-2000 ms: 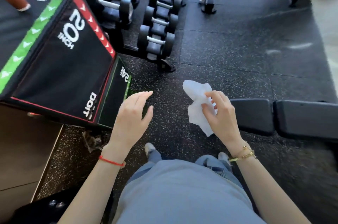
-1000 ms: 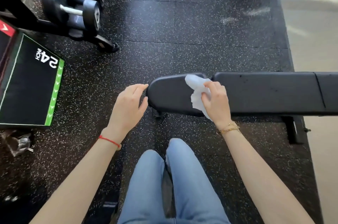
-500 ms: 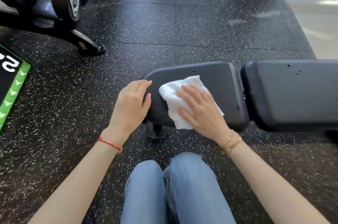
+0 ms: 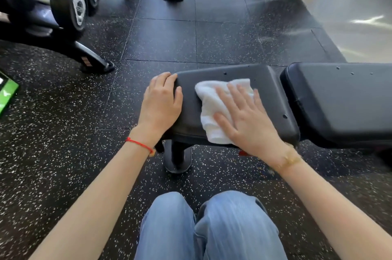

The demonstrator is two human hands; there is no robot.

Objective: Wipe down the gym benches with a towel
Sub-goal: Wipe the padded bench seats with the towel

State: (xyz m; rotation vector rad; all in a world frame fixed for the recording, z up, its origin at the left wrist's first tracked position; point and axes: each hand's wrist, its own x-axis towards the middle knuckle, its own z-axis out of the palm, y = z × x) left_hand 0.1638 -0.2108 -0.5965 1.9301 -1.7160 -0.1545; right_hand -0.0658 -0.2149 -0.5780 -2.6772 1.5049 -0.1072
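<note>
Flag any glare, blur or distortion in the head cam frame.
Head view: strong glare on the pale floor top right, washing out detail; wide-angle bending toward the edges, visibly curving the dumbbell rack; slight motion softness at the right wrist; towel, right hand and bench pad evenly lit, readable.
</note>
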